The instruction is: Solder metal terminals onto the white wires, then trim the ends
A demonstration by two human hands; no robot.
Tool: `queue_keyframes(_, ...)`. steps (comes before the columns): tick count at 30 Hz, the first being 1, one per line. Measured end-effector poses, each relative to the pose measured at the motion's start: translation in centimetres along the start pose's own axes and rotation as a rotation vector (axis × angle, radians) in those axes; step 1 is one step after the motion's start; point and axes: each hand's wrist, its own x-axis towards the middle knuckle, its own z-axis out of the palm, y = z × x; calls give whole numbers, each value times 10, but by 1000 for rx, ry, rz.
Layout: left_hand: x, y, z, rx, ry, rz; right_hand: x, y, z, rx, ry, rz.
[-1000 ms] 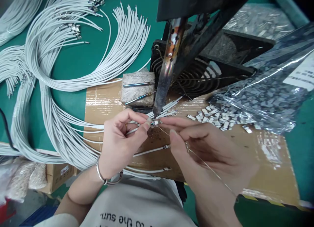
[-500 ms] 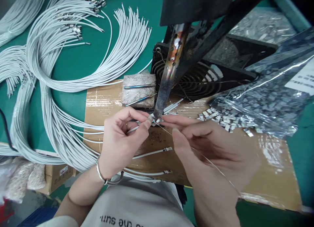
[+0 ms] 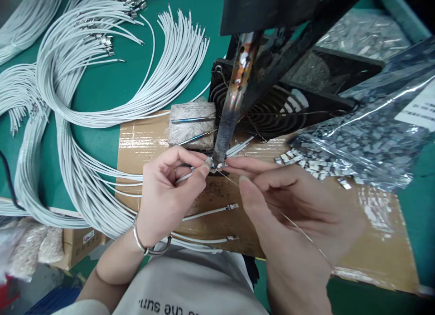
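My left hand [image 3: 175,183] is closed in a pinch on a white cable [image 3: 183,178], its end held under the tip of the fixed soldering iron [image 3: 224,133]. My right hand [image 3: 288,206] is closed around a thin solder wire [image 3: 302,233], which runs from below the palm up to the iron's tip. Its outstretched forefinger reaches a small metal connector piece [image 3: 222,164] beside the tip. Fingertips and iron partly hide the joint between cable and connector. Below the hands, a cable with a metal connector [image 3: 233,206] lies on the brown cardboard [image 3: 217,192].
Bundles of white cables [image 3: 102,115] cover the left. A tan block [image 3: 192,124] carries two tweezer-like metal points. Behind the iron stands a black fan [image 3: 272,113]. Loose connector pieces [image 3: 314,165] lie before a plastic bag [image 3: 374,138] of parts on the right.
Both hands stay almost in place at the iron's tip. My right hand's thumb and palm have shifted very slightly; the grip on cable and solder wire is the same.
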Motion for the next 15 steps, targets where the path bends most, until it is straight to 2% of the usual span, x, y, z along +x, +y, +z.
queue_keyframes(15,0,1,1,3,-6,-4,-1,-2,-1,-1,17,-7)
